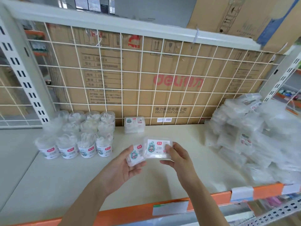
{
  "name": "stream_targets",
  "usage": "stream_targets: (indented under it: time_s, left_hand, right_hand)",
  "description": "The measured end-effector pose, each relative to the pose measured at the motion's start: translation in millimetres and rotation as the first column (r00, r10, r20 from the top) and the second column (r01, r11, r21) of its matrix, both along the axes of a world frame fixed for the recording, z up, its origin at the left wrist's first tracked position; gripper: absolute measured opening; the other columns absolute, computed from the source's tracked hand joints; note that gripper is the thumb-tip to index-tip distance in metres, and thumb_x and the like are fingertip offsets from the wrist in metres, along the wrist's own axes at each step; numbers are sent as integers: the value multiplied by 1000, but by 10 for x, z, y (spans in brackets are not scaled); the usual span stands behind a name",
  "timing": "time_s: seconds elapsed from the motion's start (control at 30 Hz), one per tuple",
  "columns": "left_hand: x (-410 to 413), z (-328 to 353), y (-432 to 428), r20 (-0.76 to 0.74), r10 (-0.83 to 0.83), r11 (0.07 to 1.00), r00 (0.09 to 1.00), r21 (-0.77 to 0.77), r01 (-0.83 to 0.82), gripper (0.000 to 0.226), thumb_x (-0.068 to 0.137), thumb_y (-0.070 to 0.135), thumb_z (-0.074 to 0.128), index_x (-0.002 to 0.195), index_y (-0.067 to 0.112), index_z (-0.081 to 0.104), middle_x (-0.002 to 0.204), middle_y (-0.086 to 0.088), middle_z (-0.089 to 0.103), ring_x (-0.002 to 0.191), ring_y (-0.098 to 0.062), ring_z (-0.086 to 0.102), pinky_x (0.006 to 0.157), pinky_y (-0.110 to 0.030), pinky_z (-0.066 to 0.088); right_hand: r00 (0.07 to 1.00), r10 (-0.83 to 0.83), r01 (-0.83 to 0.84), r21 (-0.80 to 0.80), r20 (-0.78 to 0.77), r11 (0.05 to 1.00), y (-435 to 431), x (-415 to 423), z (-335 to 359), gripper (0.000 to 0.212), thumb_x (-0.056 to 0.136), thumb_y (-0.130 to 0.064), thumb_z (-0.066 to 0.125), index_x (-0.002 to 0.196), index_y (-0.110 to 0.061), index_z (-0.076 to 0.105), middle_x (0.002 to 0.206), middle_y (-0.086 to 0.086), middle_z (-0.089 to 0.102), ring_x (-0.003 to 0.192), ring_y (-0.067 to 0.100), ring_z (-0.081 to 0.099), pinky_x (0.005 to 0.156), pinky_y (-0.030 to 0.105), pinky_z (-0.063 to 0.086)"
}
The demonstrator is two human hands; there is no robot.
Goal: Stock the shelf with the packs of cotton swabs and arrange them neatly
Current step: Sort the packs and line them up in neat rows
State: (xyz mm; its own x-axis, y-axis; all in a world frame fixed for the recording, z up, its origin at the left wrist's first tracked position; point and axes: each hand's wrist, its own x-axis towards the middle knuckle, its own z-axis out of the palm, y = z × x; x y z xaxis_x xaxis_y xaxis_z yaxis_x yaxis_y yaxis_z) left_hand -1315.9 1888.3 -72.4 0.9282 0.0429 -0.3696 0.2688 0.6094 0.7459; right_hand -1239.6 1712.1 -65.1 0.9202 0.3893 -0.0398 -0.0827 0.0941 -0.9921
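Note:
My left hand (121, 168) holds a small clear pack of cotton swabs (136, 154) with a cartoon label, above the white shelf (73, 185). Just to its right, my right hand (176, 158) grips a second, flat rectangular pack (157, 148) by its right end; the two packs touch or overlap. One pack (134, 124) stands alone at the back against the wire grid. A loose heap of wrapped packs (254, 141) fills the shelf's right side.
Several round tubs of swabs (78, 136) stand in rows at the left. A white wire grid (146, 75) backs the shelf, with cardboard boxes behind it. An orange front edge with price-tag holders (171, 207) runs along the shelf front.

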Motion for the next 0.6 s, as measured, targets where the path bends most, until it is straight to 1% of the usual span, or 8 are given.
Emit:
stream_targets:
  time_s: [0.1, 0.2, 0.23, 0.3, 0.37, 0.43, 0.53, 0.6]
  left_hand:
    - [61, 26, 1, 2, 9, 990, 1000, 142, -10, 46, 86, 48, 41, 117, 17, 57, 108, -6, 71, 102, -22, 65, 88, -36, 48]
    - [132, 11, -12, 8, -39, 969, 999, 246, 36, 57, 91, 59, 22, 119, 24, 57, 113, -1, 69, 107, -17, 63, 91, -37, 45]
    - [149, -12, -24, 20, -49, 959, 999, 280, 42, 61, 87, 63, 24, 120, 25, 57, 113, 0, 69, 106, -15, 64, 90, -36, 46]
    - [175, -49, -43, 45, -42, 930, 998, 367, 23, 68, 76, 75, 45, 120, 25, 56, 111, 0, 70, 99, -14, 65, 82, -32, 48]
    - [214, -58, -57, 67, 0, 891, 998, 452, -31, 80, 59, 71, 67, 120, 21, 52, 107, 0, 69, 91, -13, 66, 75, -28, 48]
    - [277, -88, -67, 69, 70, 868, 995, 487, -95, 82, 51, 64, 64, 119, 20, 50, 102, 0, 70, 84, -13, 66, 71, -27, 47]
    - [387, -128, -114, 53, 121, 843, 991, 522, -130, 55, 76, 56, 62, 119, 24, 51, 101, 3, 69, 84, -10, 65, 69, -23, 45]
    - [435, -166, -117, 56, 146, 795, 988, 587, -151, 28, 95, 40, 51, 117, 25, 56, 102, 8, 69, 87, -5, 64, 68, -19, 45]
  right_hand:
    - [998, 64, -64, -8, 4, 998, 79, 66, 2, 42, 76, -33, 60, 100, 2, 61, 95, 7, 72, 90, 19, 68, 78, 32, 56]
    - [993, 108, -107, 24, -36, 994, 186, 70, -47, 46, 74, -31, 62, 102, 5, 55, 97, 11, 71, 91, 22, 69, 79, 35, 57]
    - [993, 104, -102, 40, -52, 994, 211, 78, -57, 46, 73, -30, 63, 103, 4, 52, 98, 14, 70, 90, 22, 69, 77, 35, 57]
    - [993, 97, -94, 36, -62, 995, 243, 115, -77, 45, 76, -30, 67, 107, -2, 51, 98, 17, 68, 89, 23, 69, 74, 33, 57]
    - [993, 113, -113, -28, -23, 993, 262, 174, -102, 35, 86, -26, 66, 117, -20, 51, 100, 18, 65, 88, 21, 69, 72, 30, 57]
    - [987, 158, -153, -103, 35, 983, 278, 242, -167, 43, 89, -29, 62, 128, -37, 46, 106, 14, 62, 89, 18, 68, 72, 29, 56]
    - [959, 244, -215, -187, 147, 958, 268, 364, -290, 66, 76, -46, 72, 134, -45, 40, 120, 5, 58, 87, 20, 67, 82, 36, 55]
    - [942, 292, -249, -240, 164, 938, 245, 453, -332, 71, 69, -43, 77, 131, -42, 43, 120, 3, 57, 86, 21, 67, 81, 36, 55]
